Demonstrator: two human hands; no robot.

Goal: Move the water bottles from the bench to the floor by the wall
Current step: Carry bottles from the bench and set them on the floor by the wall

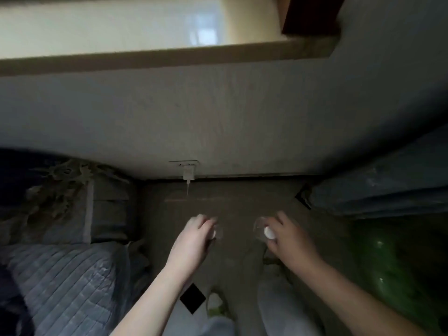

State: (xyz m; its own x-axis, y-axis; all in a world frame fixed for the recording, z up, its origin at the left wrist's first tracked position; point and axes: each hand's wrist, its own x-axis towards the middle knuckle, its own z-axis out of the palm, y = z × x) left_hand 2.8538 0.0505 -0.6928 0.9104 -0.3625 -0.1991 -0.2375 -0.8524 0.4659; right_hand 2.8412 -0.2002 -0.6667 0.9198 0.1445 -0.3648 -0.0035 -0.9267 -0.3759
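Left bottle: a clear water bottle with a white cap, seen from above over the brown floor, a little nearer than the wall. Only part of the cap and a sliver of clear shoulder show past the fingers.
Right bottle: a second clear bottle with its white cap in plain view, well apart from the first and level with it.
Left hand: comes down from above with the fingers curled over the cap and neck, holding the bottle by its top, likely so it hangs upright on the way down.
Right hand: fingers and thumb wrapped round the neck just under the cap, holding the right bottle the same way.
Contact with floor: the frame is blurred and the bottles are seen end-on, so I cannot tell whether their bases already rest on the floor or hang just above it.
Stage: both bottles are off the bench and over the target strip by the wall; letting go looks like the step in hand.
Charger: a white plug in a wall socket straight beyond the bottles, cable hanging down; worth keeping clear of it.
Left side: a grey quilted cover.
Right side: something green and shiny, in shadow.
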